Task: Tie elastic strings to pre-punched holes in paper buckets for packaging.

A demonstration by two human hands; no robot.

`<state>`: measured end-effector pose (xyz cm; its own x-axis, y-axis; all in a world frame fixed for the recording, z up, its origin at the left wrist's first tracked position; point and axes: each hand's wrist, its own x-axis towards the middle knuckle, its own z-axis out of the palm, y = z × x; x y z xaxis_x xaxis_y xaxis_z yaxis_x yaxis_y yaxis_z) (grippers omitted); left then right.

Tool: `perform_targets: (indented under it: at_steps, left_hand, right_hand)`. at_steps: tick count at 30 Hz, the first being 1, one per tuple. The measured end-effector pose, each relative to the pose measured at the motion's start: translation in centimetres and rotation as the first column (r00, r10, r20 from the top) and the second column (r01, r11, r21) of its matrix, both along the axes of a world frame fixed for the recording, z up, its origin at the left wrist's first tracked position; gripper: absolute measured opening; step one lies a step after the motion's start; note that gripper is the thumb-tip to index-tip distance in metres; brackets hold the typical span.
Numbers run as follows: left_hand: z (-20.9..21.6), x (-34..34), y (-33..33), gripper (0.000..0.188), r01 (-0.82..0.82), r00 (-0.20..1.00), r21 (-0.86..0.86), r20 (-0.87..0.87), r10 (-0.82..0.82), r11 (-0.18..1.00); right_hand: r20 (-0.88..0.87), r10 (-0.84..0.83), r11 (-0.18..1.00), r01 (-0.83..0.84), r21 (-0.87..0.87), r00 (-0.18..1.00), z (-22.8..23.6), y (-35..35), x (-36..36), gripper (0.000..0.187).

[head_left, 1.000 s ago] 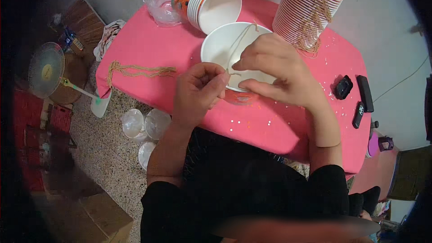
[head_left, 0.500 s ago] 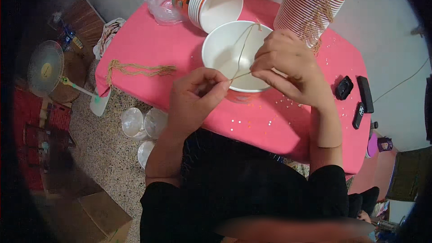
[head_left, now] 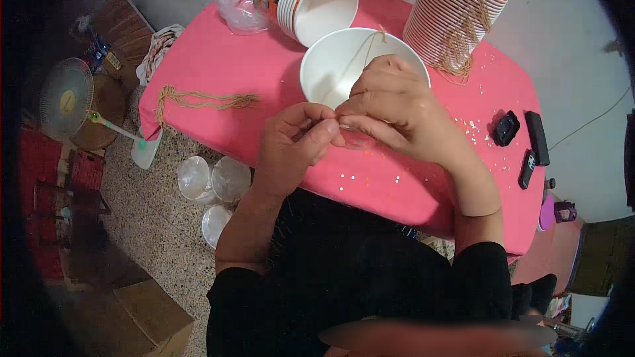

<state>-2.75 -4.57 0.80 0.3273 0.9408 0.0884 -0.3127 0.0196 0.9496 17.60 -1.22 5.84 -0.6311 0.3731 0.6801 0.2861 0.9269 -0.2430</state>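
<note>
A white-lined paper bucket stands in front of me on the pink-covered table. From a spot at its far rim, a thin tan string runs down across the inside toward my fingers. My left hand pinches the string between thumb and forefinger at the bucket's near side. Right against it, my right hand is closed with thumb and fingertips on the string too, its back covering part of the bucket. The string's end between the fingertips is too small to make out.
Beyond the bucket lies a nested stack of paper buckets beside a clear plastic bag. A tall stack with hanging strings rises at far right. A string bundle lies left; a black dish and small white dots lie right.
My right hand has moved left to meet the left one, and the taut stretch of string between them is gone. The bucket has shifted slightly right.
</note>
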Motion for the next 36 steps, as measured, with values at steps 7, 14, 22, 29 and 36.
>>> perform_targets:
  at_steps: [7,14,22,29,36]
  left_hand:
    - [-0.1,1.3,-0.4,0.010,-0.097,0.995,0.114,-0.003,0.098,0.989]
    - [-0.6,1.9,-0.6,0.009,-0.177,0.976,0.252,-0.078,0.202,0.951]
    - [-1.1,2.3,-0.5,0.010,-0.276,0.907,0.521,-0.137,0.398,0.807]
    - [-0.7,2.7,-0.7,0.014,-0.358,0.822,0.657,-0.115,0.558,0.663]
    - [-0.8,2.3,-0.8,0.013,-0.351,0.909,0.446,-0.048,0.414,0.823]
  right_hand:
    - [0.002,-0.018,1.000,0.018,-0.023,1.000,-0.2,0.0,-0.2,0.011]
    - [-0.062,0.062,0.907,-0.082,-0.412,0.996,0.3,-0.2,0.0,0.010]
    - [-0.006,0.034,0.895,-0.033,-0.445,0.999,0.4,-0.3,0.1,0.016]
    - [0.047,0.032,0.880,-0.006,-0.475,0.998,0.7,-0.6,0.1,0.019]
    - [-0.053,0.081,0.925,-0.095,-0.369,0.995,0.3,-0.4,-0.2,0.016]
